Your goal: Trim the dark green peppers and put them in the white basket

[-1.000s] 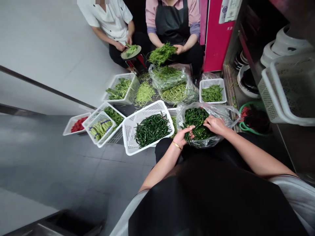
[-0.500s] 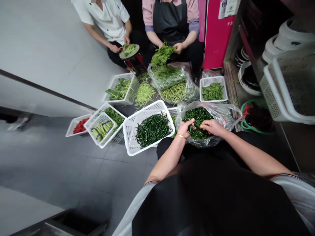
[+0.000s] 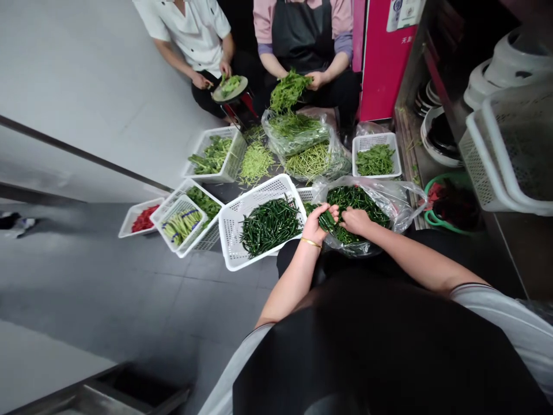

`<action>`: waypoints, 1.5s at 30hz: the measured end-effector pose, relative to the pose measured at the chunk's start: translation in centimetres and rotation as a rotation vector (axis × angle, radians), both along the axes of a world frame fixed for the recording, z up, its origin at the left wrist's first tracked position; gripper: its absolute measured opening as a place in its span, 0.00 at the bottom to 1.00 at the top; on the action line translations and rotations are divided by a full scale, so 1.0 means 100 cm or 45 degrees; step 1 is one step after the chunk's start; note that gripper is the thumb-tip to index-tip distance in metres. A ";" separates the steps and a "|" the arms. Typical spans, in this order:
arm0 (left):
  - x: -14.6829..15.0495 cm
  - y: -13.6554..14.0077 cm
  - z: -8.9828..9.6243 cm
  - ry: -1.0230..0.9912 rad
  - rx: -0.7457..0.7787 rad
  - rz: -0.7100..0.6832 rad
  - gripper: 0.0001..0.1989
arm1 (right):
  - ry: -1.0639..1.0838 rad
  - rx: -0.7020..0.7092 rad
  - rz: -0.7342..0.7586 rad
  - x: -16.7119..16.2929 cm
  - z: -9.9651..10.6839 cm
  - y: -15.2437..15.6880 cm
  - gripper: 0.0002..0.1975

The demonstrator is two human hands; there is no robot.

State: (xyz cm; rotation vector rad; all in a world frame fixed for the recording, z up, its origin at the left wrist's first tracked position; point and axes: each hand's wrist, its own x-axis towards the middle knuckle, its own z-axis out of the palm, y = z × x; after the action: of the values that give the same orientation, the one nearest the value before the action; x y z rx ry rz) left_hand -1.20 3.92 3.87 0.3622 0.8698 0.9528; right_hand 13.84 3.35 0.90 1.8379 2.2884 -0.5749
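As the view runs left to right across a gray floor [image 3: 142,305], a small white basket of red vegetable pieces [image 3: 144,219] comes first, then banded bunches of pale green stems [image 3: 180,226] in a perforated tray.

Next is a large white basket [image 3: 231,233], holding a loose heap of slender, dark green chilies [image 3: 270,227]. It lies just to the left of the person's left hand [image 3: 317,225], with its long axis slanting from near left to far right, so its right end is the part closest to the hands. The left hand is clearly the nearer one, with a gold bangle [image 3: 311,242] at its wrist. It is turned palm up, fingers curled around a small bunch of chilies [image 3: 327,221].

Just beside it on the right, farther from the basket, the right hand [image 3: 356,221] has its fingers bent in among the chilies. Its fingertips are hidden, so whether it pinches one cannot be told.

Below and beyond both hands, a transparent plastic bag [image 3: 408,202] at the knees holds more loose chilies, spreading past the right hand. Farthest right is a green colander [image 3: 435,223].
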 end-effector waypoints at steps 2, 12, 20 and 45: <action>-0.004 -0.004 -0.004 0.018 0.024 -0.068 0.11 | -0.006 -0.041 0.005 0.001 0.002 0.016 0.15; 0.040 -0.004 -0.023 0.356 0.269 -0.345 0.19 | 0.932 0.082 -0.431 0.051 0.028 0.008 0.07; 0.031 -0.019 -0.017 0.603 0.532 -0.266 0.16 | 1.298 -0.028 -0.639 0.052 0.015 -0.016 0.12; 0.053 -0.011 -0.020 0.590 0.511 -0.305 0.18 | 1.255 -0.059 -0.605 0.064 0.022 -0.005 0.18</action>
State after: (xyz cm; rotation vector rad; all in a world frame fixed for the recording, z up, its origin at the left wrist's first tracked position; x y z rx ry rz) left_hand 4.08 2.86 1.83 1.0398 1.0214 0.8273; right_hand 20.27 2.80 3.07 2.4250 2.1846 -1.9450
